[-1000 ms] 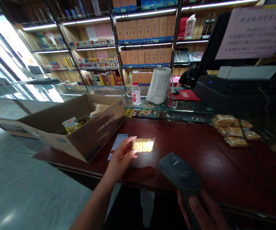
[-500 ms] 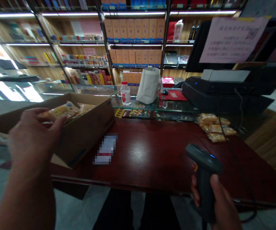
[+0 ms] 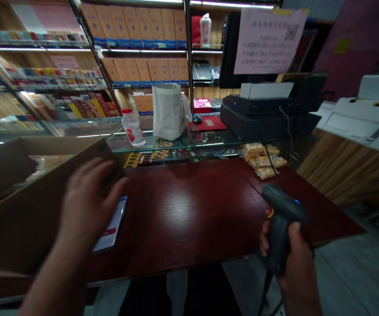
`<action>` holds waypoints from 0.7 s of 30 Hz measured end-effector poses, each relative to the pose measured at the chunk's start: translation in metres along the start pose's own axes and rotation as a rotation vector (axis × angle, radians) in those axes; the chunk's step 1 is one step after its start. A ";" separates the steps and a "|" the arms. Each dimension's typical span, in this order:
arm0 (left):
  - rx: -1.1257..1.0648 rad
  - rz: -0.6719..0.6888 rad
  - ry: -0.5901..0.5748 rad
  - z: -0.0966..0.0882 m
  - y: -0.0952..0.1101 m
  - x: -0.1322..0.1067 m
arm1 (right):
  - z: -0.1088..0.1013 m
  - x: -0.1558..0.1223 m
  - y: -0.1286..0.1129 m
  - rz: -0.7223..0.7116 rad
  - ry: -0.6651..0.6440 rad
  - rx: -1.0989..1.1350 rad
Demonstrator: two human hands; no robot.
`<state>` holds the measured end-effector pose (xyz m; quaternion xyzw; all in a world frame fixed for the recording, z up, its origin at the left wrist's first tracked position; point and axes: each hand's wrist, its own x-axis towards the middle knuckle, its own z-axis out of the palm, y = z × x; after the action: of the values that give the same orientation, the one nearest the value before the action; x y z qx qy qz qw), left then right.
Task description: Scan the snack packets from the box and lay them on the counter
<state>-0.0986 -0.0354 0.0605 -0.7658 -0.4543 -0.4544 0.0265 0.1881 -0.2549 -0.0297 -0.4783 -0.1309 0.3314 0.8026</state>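
My left hand [image 3: 87,197] is blurred and holds nothing, its fingers spread just above the near wall of a cardboard box [image 3: 41,149]. Beside that hand, a phone [image 3: 112,224] lies on the dark red wooden counter [image 3: 183,210], its screen lit. Pale packets of food [image 3: 49,160] lie inside the box, dimly seen. My right hand [image 3: 294,259] is closed around the grip of a black corded barcode scanner [image 3: 283,210], which has a small blue light on top. The scanner is held above the counter's near right corner.
Several food packets [image 3: 262,160] are piled at the counter's far side, below a glass display case [image 3: 176,142]. On the case stand a paper bag [image 3: 167,112], a plastic bottle [image 3: 132,127] and a black till unit [image 3: 268,116]. Stocked shelves rise behind.
My left hand has come away from the packets in the box and is empty, now nearer the phone. The view has swung right, pushing the box to the left edge. The scanner stays in my right hand.
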 end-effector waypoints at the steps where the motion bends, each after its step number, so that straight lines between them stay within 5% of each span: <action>1: -0.057 0.054 -0.100 0.021 0.009 -0.004 | -0.001 0.003 0.003 0.010 -0.002 0.002; 4: -0.365 0.156 -0.499 0.105 0.041 -0.020 | -0.006 0.013 0.013 0.062 0.000 -0.019; 8: -0.647 0.109 -0.762 0.213 0.090 -0.027 | -0.010 0.027 0.023 0.079 0.036 -0.090; 15: -0.867 -0.143 -0.770 0.330 0.183 0.010 | -0.012 0.041 0.032 0.068 0.099 -0.072; 21: -0.613 -0.150 -0.671 0.383 0.240 0.022 | -0.019 0.041 0.041 0.148 0.196 -0.082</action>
<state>0.3353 0.0128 -0.0588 -0.8080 -0.3366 -0.2955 -0.3827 0.2119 -0.2276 -0.0788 -0.5492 -0.0297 0.3356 0.7648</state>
